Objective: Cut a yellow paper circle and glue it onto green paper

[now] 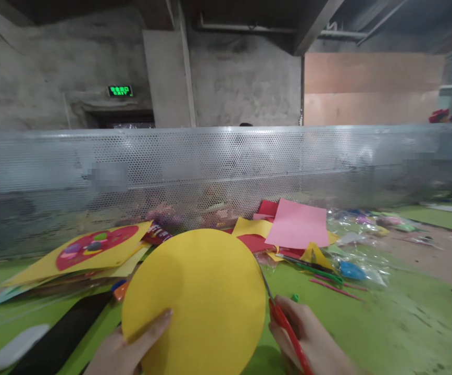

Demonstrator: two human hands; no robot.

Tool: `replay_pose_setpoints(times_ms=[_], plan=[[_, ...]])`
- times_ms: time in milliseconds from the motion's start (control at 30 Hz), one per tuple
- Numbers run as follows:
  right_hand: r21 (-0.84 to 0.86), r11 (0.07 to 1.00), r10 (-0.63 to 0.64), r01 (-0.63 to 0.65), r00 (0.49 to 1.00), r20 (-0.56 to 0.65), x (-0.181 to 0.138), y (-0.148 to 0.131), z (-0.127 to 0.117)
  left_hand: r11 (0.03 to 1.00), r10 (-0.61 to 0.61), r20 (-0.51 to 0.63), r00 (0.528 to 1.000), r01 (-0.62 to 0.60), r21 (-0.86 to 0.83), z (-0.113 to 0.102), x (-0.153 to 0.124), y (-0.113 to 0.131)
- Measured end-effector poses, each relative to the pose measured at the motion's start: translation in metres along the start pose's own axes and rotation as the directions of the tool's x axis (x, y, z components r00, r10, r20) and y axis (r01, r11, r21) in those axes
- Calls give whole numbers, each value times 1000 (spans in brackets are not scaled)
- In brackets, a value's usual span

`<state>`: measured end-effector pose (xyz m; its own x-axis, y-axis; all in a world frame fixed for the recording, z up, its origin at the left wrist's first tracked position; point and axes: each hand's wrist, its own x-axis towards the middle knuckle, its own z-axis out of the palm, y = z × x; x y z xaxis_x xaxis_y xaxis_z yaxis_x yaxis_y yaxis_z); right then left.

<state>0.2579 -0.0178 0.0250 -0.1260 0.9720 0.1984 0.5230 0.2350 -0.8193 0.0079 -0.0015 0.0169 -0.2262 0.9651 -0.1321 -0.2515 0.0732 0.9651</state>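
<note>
A large yellow paper circle [198,291] is held up in front of me over the green table. My left hand [126,341] grips its lower left, with the thumb lying on the front and the other fingers hidden behind. In my right hand [308,333] are red-handled scissors [288,330], the fingers closed about the handle. The metal blade points up and away along the circle's right edge. Whether the blade touches the paper, I cannot tell.
Yellow sheets with a red heart [97,247] lie at left, near a black strip [65,333] and a white object [17,346]. Pink paper [298,224], coloured scraps, green-handled scissors [323,272] and clear plastic bags [366,255] lie behind to the right. A perforated metal screen [210,166] borders the back.
</note>
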Motion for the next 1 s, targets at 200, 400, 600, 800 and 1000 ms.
replay_pose_setpoints(times_ms=[200,400,600,800,1000], plan=[[-3,1000,-28,28,998,62,-3,1,-2,994,-91,62,994,95,-59,2,-7,10],[50,999,-4,-1,995,96,-2,4,-3,994,-87,53,995,91,-63,1,-6,10],[112,992,40,-56,989,140,-2,1,-3,997,-46,46,998,48,-59,-3,2,3],[145,986,59,-79,989,138,-2,3,0,997,-46,10,999,47,-60,-1,1,5],[129,990,45,-65,988,148,-2,1,-1,995,-58,2,998,58,-76,-3,7,4]])
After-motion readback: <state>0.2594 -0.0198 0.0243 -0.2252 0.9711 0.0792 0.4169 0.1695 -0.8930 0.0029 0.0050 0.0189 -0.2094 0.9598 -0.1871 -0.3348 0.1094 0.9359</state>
